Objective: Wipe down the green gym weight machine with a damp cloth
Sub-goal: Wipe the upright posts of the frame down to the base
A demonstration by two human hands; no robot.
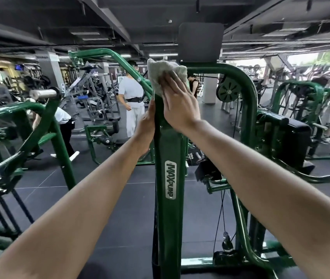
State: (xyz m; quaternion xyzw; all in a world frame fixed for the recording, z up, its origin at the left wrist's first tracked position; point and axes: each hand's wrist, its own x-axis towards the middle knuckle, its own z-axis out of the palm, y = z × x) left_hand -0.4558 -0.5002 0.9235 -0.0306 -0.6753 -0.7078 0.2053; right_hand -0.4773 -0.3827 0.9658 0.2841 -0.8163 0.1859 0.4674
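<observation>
The green weight machine has a tall upright column [170, 178] in the middle of the view, with a silver MAXPUMP badge on it. A pale grey cloth [160, 74] lies over the top of the column. My right hand [177, 101] presses flat on the cloth with straight fingers. My left hand [146, 125] touches the column's left edge just below the cloth; its fingers are hidden behind the column.
A black pad [200, 42] sits above the curved top bar [236, 73], beside a pulley wheel [229, 91]. Other green machines stand left [19, 125] and right [293, 129]. A person in white [131, 101] stands behind, and others are about on the dark rubber floor.
</observation>
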